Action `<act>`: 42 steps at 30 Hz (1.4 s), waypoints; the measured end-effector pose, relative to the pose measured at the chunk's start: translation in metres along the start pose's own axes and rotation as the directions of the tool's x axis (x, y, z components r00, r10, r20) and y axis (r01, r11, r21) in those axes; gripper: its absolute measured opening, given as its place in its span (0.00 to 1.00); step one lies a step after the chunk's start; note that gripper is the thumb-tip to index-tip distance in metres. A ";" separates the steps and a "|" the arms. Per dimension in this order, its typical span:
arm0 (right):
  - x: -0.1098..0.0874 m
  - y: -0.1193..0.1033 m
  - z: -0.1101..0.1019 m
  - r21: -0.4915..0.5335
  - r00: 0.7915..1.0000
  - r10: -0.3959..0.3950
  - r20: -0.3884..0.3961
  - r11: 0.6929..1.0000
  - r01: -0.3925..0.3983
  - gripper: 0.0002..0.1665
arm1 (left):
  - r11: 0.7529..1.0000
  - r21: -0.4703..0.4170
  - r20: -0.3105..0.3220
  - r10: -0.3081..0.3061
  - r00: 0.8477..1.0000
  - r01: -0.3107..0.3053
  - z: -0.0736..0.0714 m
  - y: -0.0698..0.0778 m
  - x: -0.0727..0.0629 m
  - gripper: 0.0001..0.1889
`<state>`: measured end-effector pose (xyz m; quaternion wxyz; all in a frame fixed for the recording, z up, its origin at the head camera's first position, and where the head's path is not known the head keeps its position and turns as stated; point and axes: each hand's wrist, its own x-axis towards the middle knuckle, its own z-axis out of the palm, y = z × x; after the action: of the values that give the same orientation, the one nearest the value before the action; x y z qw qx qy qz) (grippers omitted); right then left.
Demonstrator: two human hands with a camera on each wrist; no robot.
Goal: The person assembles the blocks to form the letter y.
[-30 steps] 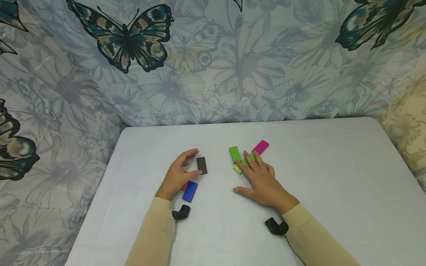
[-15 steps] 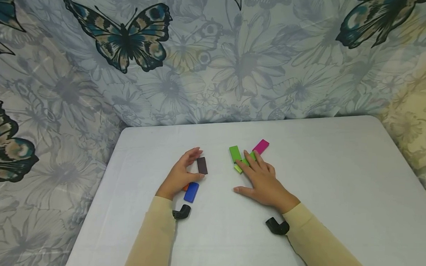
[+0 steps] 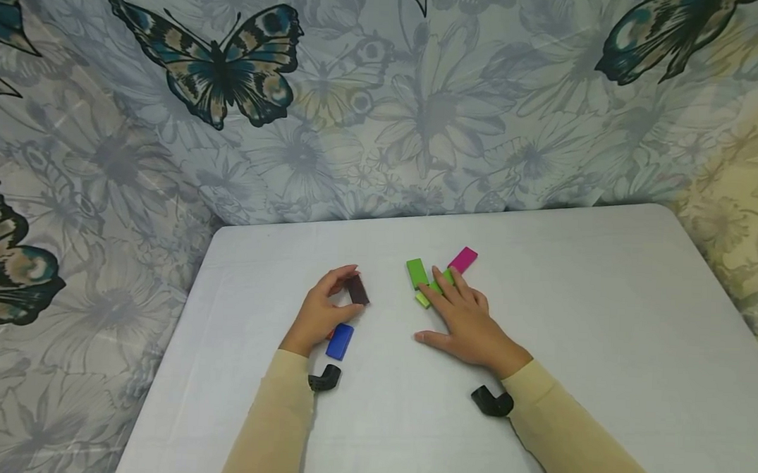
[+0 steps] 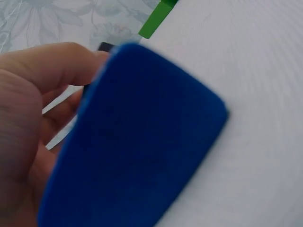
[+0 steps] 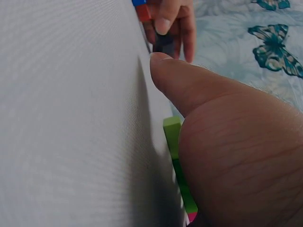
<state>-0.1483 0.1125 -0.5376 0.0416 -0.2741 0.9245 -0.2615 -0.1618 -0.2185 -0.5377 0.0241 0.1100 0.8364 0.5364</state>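
My left hand (image 3: 315, 315) pinches a dark brown rectangular block (image 3: 358, 290) between thumb and fingertips. The block looks tipped compared with the flat blocks around it. Just below the left thumb lies a blue block (image 3: 339, 342), large and close in the left wrist view; an orange block (image 3: 331, 334) beside it is mostly hidden by the hand. My right hand (image 3: 467, 328) rests with spread fingers on a cluster of green blocks, partly covering them. One green block (image 3: 417, 273) shows left of its fingers, a lighter green one (image 3: 422, 300) below it. A magenta block (image 3: 463, 259) adjoins the cluster's far end.
The white table (image 3: 396, 421) carries all the blocks. Butterfly-patterned cloth (image 3: 435, 112) hangs behind its far edge and along the left side. A black wrist mount (image 3: 325, 378) sits at the left cuff, another black mount (image 3: 492, 401) at the right one.
The left fingers and thumb have closed on the dark brown block, which has tipped and shifted slightly. The blue block has moved slightly to the right. The right hand stays put.
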 end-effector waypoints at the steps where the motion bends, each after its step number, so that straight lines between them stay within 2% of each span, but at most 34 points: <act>1: 0.000 0.000 0.000 0.004 1.000 -0.001 0.000 1.000 0.001 0.57 | 1.000 -0.012 -0.017 0.008 1.000 -0.008 0.000 0.000 0.000 0.40; 5: 0.000 0.000 0.000 0.009 1.000 -0.001 0.005 1.000 0.001 0.57 | 0.997 -0.078 -0.075 0.009 0.997 -0.015 0.001 0.001 0.000 0.38; 10: 0.000 0.000 -0.001 0.003 1.000 0.008 0.007 1.000 -0.008 0.57 | 0.988 -0.152 -0.102 -0.008 0.995 -0.008 0.003 -0.002 0.001 0.37; 13: 0.000 0.000 -0.001 0.014 1.000 0.007 0.009 1.000 -0.007 0.57 | 0.990 -0.142 -0.114 0.007 0.993 -0.023 0.003 -0.001 0.001 0.36; 20: 0.001 0.001 0.001 0.007 1.000 0.010 0.017 1.000 -0.011 0.58 | 0.987 -0.153 -0.151 0.034 0.988 -0.057 0.004 0.042 -0.004 0.34; 26: 0.001 0.001 0.001 0.009 1.000 0.016 0.017 1.000 -0.016 0.57 | 0.987 -0.133 -0.145 0.072 0.987 -0.092 0.004 0.050 0.002 0.34; 30: -0.001 0.001 0.001 0.013 1.000 0.022 0.020 1.000 -0.022 0.57 | 0.989 -0.123 -0.149 0.059 0.987 -0.078 0.006 0.045 0.011 0.35; 36: -0.001 0.000 0.001 0.013 0.999 0.028 0.020 1.000 -0.028 0.57 | 0.986 -0.127 -0.150 0.086 0.985 -0.106 0.010 0.030 0.029 0.33; 42: -0.002 0.000 0.000 0.015 0.999 0.031 0.019 0.999 -0.031 0.57 | 0.976 -0.147 -0.144 0.137 0.980 -0.158 0.010 0.037 0.041 0.31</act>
<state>-0.1468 0.1137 -0.5373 0.0566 -0.2618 0.9262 -0.2652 -0.1946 -0.1860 -0.5054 -0.0628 0.1336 0.7806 0.6073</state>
